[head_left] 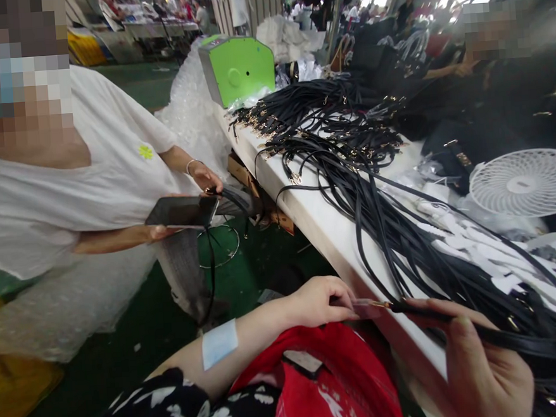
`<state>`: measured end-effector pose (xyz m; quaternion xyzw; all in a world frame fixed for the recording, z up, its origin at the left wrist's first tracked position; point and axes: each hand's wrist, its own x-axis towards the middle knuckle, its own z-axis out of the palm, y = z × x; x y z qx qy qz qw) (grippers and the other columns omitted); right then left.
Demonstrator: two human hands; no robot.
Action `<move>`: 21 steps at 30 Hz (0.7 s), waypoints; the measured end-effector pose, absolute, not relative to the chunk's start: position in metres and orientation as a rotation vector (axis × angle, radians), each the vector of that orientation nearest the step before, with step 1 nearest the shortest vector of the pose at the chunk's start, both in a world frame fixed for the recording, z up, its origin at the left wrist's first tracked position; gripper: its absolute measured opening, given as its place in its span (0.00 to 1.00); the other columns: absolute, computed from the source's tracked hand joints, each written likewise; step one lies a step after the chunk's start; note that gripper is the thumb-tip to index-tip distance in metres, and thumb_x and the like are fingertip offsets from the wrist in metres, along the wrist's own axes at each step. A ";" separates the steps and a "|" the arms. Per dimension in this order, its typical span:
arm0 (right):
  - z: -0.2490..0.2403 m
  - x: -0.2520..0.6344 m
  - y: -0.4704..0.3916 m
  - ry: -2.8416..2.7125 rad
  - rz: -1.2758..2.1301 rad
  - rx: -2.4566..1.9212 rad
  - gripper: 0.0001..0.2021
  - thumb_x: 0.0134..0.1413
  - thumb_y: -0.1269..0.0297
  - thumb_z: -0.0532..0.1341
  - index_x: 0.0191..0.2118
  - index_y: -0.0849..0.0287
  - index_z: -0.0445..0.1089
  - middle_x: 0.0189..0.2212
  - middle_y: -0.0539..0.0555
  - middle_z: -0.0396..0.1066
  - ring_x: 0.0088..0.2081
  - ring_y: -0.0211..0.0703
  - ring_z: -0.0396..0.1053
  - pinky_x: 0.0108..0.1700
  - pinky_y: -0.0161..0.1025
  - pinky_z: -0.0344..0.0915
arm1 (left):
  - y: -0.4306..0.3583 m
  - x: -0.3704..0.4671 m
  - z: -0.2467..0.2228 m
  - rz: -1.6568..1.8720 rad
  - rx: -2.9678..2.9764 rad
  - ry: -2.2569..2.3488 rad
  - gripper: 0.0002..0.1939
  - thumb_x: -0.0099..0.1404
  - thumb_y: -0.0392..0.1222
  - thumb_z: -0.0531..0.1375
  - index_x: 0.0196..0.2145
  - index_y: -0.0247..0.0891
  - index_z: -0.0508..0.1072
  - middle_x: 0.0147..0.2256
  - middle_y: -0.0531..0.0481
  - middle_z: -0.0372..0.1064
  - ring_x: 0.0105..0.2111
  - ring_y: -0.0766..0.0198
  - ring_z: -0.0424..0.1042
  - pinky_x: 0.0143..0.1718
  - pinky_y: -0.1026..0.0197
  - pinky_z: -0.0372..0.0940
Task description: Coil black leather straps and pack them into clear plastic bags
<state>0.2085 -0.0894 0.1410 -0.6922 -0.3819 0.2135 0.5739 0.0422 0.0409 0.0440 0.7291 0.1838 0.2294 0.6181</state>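
In the head view, the left hand [320,301] pinches a small pale tag [365,308] between thumb and fingertips, just off the near edge of the white table [327,230]. A white plaster sits on that forearm. The right hand [484,372] is closed around a black strap [457,320], whose gold metal tip [382,303] points toward the tag and appears to touch it (the contact itself is too small to be sure of). The held strap runs back to the right into the big heap of black straps [403,225] that covers much of the table, many with gold clasps at the far end.

Among the straps on the table lie white paper pieces [496,263]. A white fan [526,185] stands on the table beyond them, at the right. At the table's far end sits a green box [237,68], with clear plastic wrap bunched beside it.

Left of the table stands a co-worker in a white shirt [90,183], one hand holding a dark phone [183,212] and the other a looped black strap. Across the table a second person in dark clothing leans over it. Below the table's near edge, a red cloth [328,383] lies in the wearer's lap.
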 end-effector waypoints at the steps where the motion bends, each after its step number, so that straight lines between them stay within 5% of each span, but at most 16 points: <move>1: 0.141 0.208 -0.089 -0.883 0.520 -1.636 0.15 0.62 0.51 0.59 0.38 0.57 0.75 0.36 0.57 0.76 0.35 0.47 0.75 0.37 0.43 0.76 | 0.041 0.043 0.045 0.539 1.701 0.424 0.08 0.60 0.43 0.68 0.29 0.35 0.78 0.39 0.45 0.77 0.41 0.62 0.74 0.46 0.63 0.65; 8: 0.142 0.204 -0.088 -0.823 0.618 -1.659 0.16 0.60 0.49 0.61 0.39 0.57 0.75 0.38 0.56 0.77 0.38 0.47 0.75 0.40 0.40 0.77 | 0.040 0.044 0.051 0.546 1.812 0.440 0.10 0.64 0.46 0.65 0.34 0.36 0.80 0.39 0.46 0.78 0.41 0.62 0.75 0.47 0.64 0.65; 15: 0.130 0.211 -0.080 -0.659 0.751 -1.617 0.17 0.55 0.48 0.65 0.37 0.58 0.78 0.36 0.57 0.80 0.39 0.52 0.78 0.39 0.41 0.78 | 0.038 0.038 0.063 0.415 1.877 0.426 0.20 0.73 0.50 0.52 0.45 0.35 0.79 0.41 0.44 0.79 0.40 0.62 0.76 0.42 0.67 0.65; 21: 0.108 0.234 -0.077 -0.760 0.726 -1.707 0.22 0.47 0.41 0.67 0.36 0.56 0.80 0.34 0.60 0.80 0.39 0.62 0.79 0.36 0.51 0.80 | 0.031 0.036 0.068 0.444 1.825 0.424 0.24 0.76 0.51 0.45 0.56 0.39 0.73 0.48 0.46 0.77 0.46 0.62 0.76 0.46 0.67 0.67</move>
